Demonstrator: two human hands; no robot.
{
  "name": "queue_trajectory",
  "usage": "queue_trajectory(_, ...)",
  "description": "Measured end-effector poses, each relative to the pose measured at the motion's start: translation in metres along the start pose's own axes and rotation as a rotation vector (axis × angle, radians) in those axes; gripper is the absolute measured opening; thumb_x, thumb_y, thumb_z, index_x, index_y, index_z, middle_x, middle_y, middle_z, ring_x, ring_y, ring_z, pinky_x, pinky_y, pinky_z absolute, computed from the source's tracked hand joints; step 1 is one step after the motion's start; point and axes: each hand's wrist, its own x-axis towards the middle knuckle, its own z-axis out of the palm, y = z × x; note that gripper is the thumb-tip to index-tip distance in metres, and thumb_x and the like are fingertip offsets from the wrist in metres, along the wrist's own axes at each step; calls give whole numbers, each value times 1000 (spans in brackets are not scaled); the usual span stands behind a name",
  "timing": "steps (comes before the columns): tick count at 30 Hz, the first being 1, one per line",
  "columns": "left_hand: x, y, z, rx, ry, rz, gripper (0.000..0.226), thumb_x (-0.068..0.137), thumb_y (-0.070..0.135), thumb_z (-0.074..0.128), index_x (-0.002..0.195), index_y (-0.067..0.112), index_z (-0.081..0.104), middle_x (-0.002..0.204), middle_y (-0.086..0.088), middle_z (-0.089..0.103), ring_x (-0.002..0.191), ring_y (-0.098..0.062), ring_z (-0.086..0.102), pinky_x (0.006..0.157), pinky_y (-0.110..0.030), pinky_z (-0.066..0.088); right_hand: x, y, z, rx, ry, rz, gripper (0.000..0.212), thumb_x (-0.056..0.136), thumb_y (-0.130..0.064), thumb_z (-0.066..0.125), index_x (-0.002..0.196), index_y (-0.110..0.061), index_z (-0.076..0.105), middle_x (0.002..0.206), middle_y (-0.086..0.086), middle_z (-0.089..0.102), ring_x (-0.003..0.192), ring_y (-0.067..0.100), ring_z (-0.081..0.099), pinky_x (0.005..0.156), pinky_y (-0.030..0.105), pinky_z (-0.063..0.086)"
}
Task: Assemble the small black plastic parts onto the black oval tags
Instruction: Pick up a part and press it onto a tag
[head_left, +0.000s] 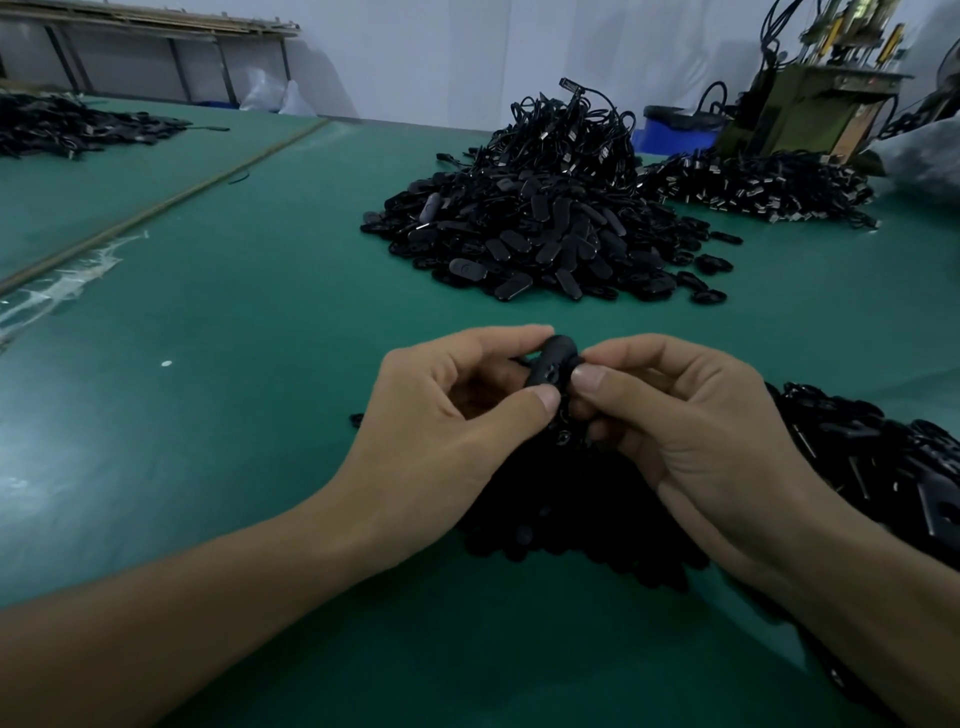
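A black oval tag (551, 364) is held upright above the green table (249, 322), between both hands. My left hand (441, 415) pinches its left edge with thumb and forefinger. My right hand (691, 421) pinches its right side, thumb pressed against the tag's face. Whether a small black part sits under the right thumb cannot be told. Under and between the hands lies a dark heap of small black parts (566, 499), partly hidden by my wrists.
A large pile of black oval tags with cords (545, 218) stands beyond the hands. More black parts lie at the right (883, 467), far right (758, 187) and far left (78, 124). A machine (810, 98) and a blue bin (675, 127) stand at the back right.
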Motion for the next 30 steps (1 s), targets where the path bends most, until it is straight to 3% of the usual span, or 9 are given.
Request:
queue_trajectory(5, 0, 1, 1, 33, 7, 22, 17, 81, 22, 72, 93, 33, 76, 74, 2, 74, 63, -6, 64, 59, -17, 50, -2, -3, 4, -38, -3, -20, 21, 58, -32, 81, 76, -23, 78, 72, 3, 73, 64, 9, 66, 60, 17, 52)
queue_trajectory(8, 1, -1, 0, 82, 52, 40, 2, 85, 26, 73, 82, 27, 73, 68, 3, 73, 58, -3, 62, 55, -16, 48, -4, -5, 6, -93, -11, -38, 20, 60, -32, 79, 78, -24, 78, 73, 5, 73, 66, 10, 65, 61, 17, 52)
queue_trajectory(13, 4, -4, -2, 37, 143, 29, 8, 86, 21, 78, 80, 25, 76, 72, 5, 74, 61, -2, 64, 60, -15, 52, -4, -6, 6, -197, 37, -79, 6, 74, -20, 79, 79, -23, 77, 71, -1, 71, 63, 6, 61, 60, 16, 50)
queue_trajectory(21, 7, 0, 1, -18, 276, 42, 13, 83, 18, 78, 74, 26, 76, 68, 9, 72, 60, 1, 62, 60, -12, 50, -7, -8, 12, -254, 32, -121, 9, 78, -10, 78, 76, -18, 73, 66, -1, 71, 59, 4, 63, 57, 13, 48)
queue_trajectory(30, 3, -2, 1, -142, 206, -34, 16, 86, 5, 76, 87, 19, 67, 77, -7, 75, 71, -20, 75, 67, -23, 58, -6, -7, 11, -261, 93, -137, 11, 79, -7, 78, 76, -16, 72, 65, 1, 71, 58, 7, 61, 56, 15, 48)
